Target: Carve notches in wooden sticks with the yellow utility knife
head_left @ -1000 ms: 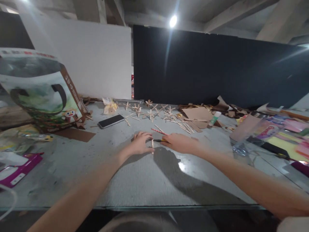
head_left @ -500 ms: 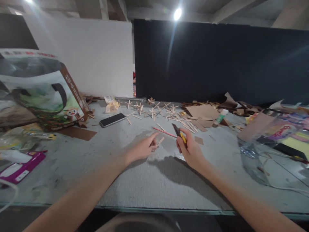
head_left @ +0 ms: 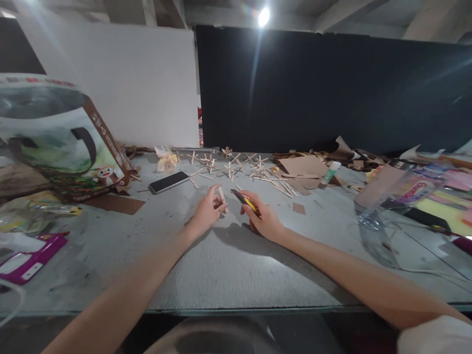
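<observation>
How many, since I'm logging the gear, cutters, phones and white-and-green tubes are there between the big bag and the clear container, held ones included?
Cutter: 1, in the right hand
Phone: 1
White-and-green tube: 1
Total: 3

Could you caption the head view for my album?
Left hand holding a wooden stick, right hand a utility knife, above a grey table.
</observation>
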The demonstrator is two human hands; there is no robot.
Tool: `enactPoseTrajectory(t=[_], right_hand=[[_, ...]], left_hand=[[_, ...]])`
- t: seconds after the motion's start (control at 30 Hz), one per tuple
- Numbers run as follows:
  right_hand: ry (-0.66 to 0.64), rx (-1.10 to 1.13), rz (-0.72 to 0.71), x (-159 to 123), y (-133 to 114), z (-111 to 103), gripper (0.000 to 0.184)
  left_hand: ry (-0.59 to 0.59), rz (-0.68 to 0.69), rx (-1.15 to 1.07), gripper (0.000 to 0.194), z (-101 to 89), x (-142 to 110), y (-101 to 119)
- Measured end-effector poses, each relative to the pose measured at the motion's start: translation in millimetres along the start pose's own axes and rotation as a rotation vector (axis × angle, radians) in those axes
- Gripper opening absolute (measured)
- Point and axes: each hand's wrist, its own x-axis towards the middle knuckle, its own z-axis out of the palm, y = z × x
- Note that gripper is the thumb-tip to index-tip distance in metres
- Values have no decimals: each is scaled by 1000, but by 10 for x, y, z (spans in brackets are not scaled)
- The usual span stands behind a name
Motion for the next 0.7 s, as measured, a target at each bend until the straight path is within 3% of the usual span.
enactPoseTrajectory(t=[0.17, 0.4, 0.7], right_hand=[[-14, -16, -95, -73, 46, -23, 53], [-18, -95, -113, -55, 66, 1, 56], [95, -74, -360, -55, 186, 43, 53]], left_hand=[[44, 32, -3, 60, -12, -26, 67], [90, 77, -24, 59, -3, -86, 202], [88, 156, 7, 59, 6, -120, 233]])
